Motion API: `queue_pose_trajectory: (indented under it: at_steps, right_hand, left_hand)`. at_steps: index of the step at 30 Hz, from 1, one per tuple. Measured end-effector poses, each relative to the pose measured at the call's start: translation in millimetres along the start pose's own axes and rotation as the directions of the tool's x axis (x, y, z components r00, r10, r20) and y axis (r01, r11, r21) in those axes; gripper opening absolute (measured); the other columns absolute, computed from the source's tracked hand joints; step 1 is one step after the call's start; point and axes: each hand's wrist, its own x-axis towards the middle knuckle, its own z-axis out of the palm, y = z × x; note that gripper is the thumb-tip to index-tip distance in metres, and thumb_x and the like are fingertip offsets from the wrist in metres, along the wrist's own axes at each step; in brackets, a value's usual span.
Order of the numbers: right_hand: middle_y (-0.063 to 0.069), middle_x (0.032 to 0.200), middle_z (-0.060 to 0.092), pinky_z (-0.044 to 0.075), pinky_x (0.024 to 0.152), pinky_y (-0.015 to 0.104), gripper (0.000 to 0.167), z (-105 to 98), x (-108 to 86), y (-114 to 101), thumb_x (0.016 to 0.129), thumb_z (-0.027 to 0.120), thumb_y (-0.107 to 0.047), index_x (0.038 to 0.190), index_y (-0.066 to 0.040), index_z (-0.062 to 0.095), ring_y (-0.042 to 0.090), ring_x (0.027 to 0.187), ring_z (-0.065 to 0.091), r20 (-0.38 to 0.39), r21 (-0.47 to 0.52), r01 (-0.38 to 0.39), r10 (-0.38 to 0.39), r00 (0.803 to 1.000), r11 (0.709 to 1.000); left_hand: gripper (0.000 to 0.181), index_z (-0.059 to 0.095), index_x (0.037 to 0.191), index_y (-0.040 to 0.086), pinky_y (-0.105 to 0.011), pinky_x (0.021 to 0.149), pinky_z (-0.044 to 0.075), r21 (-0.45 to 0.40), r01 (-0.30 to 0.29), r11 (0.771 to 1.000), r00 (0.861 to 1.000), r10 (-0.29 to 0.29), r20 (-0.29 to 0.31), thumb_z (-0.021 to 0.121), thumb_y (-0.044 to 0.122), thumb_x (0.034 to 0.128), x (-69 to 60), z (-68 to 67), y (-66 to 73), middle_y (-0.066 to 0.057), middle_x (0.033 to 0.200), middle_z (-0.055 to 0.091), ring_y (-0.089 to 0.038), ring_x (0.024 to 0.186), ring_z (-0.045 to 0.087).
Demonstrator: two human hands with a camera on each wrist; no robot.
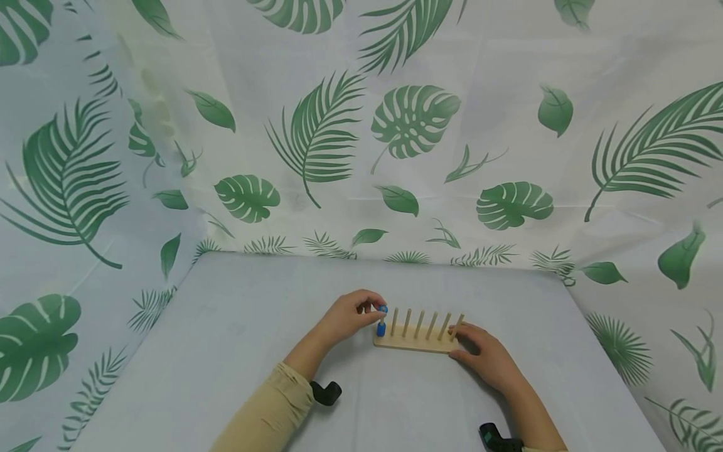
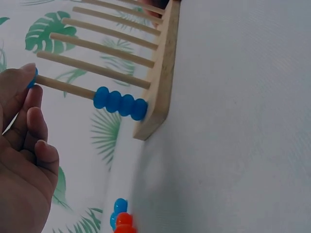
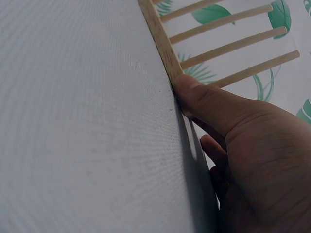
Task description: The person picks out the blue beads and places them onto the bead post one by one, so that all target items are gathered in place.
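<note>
Your left hand [image 1: 354, 313] pinched a round blue bead [image 2: 33, 78] atop the thin end peg [image 2: 65, 87] of a pale wooden rack [image 1: 413, 344], above stacked blue beads [image 2: 120, 103]; your right hand [image 1: 487, 356] gripped the rack's opposite end.

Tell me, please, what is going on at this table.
A person's left hand pinches a blue bead at the tip of the end peg on a wooden rack, above four blue beads stacked at the peg's base. The right hand holds the rack's other end. The other pegs are bare. More beads, blue and red, show near the left wrist view's lower edge.
</note>
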Motion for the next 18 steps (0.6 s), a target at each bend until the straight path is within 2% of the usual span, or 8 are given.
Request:
queue_pose_trajectory:
  at_steps: [9,18]
  right_hand:
    - [0.018,0.15,0.047,0.027,0.11,0.066,0.055,0.4,0.8,-0.9,0.084,0.073,-0.048,0.131,-0.021,0.061,0.046,0.14,0.037,0.005,-0.012,-0.005,0.006,1.0,1.0]
    - [0.018,0.15,0.046,0.027,0.111,0.065,0.054,0.4,0.5,-0.8,0.085,0.074,-0.045,0.131,-0.02,0.061,0.046,0.14,0.037,0.006,-0.011,-0.009,0.009,1.0,1.0]
  left_hand:
    - [0.019,0.069,0.11,0.025,-0.025,0.072,0.045,-0.009,-0.002,1.0,1.0,0.002,0.002,0.068,0.036,0.0937,-0.9,7.8,-12.0,0.01,0.099,0.064,-0.008,0.084,0.053]
    - [0.021,0.069,0.11,0.021,-0.023,0.07,0.044,-0.026,0.024,0.999,1.0,-0.023,0.006,0.069,0.033,0.0928,-4.0,15.6,-22.7,0.005,0.102,0.066,-0.007,0.084,0.053]
